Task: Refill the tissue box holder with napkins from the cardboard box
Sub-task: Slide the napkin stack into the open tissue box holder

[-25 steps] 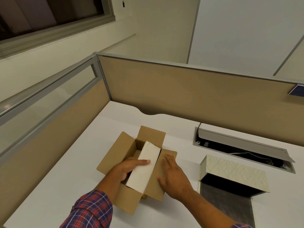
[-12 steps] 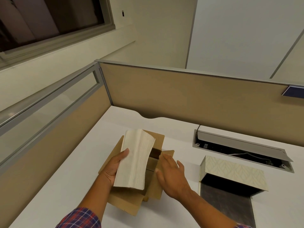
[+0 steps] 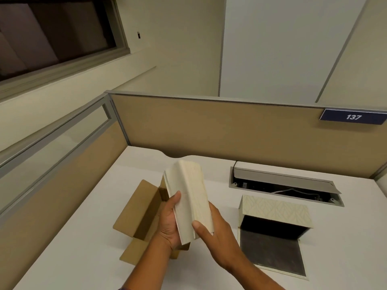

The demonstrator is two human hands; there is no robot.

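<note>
A thick stack of white folded napkins (image 3: 189, 197) stands nearly upright above the open cardboard box (image 3: 140, 210). My left hand (image 3: 169, 225) grips the stack's lower left side. From the right, my right hand (image 3: 213, 233) holds the same stack, thumb across its front. The box lies on the white desk with its flaps spread, partly hidden behind my hands. The tissue box holder (image 3: 274, 212), cream with a leaf pattern, lies open to the right, its dark inside showing.
A cable hatch (image 3: 284, 185) with a raised grey lid is set into the desk behind the holder. Tan partition panels (image 3: 209, 130) wall the desk at the back and left. A blue plate reading 137 (image 3: 354, 117) hangs on the back panel.
The napkin stack has come up out of the cardboard box and shifted right. My right hand left the box flap and took hold of the stack.
</note>
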